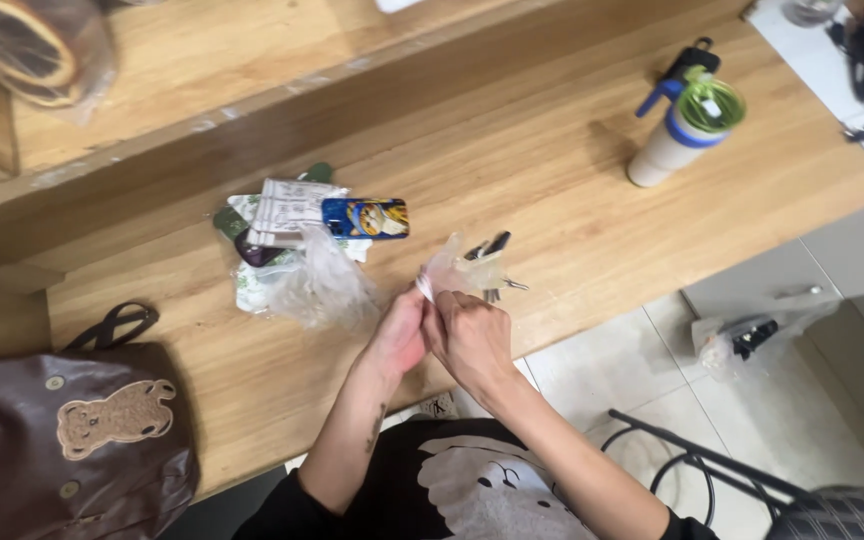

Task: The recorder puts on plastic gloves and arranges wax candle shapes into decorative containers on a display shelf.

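Observation:
My left hand (pixel 399 335) and my right hand (pixel 472 335) meet over the wooden desk (pixel 592 210), both pinching a small clear plastic bag (pixel 452 268) with something white at its lower edge. A bunch of keys (pixel 492 262) lies on the desk just beyond the bag. To the left sits a pile of crumpled clear plastic (pixel 322 285), a printed paper slip (pixel 290 212) and small packets. A phone in a blue patterned case (pixel 365 218) rests on top of that pile.
A brown bag with a bear patch (pixel 72 430) sits at the desk's left front. A white tumbler with green lid and blue handle (pixel 687 125) stands far right. A raised wooden shelf (pixel 252 60) runs behind. Tiled floor, a plastic bag (pixel 742 340) and a black chair frame (pixel 692 460) lie at right.

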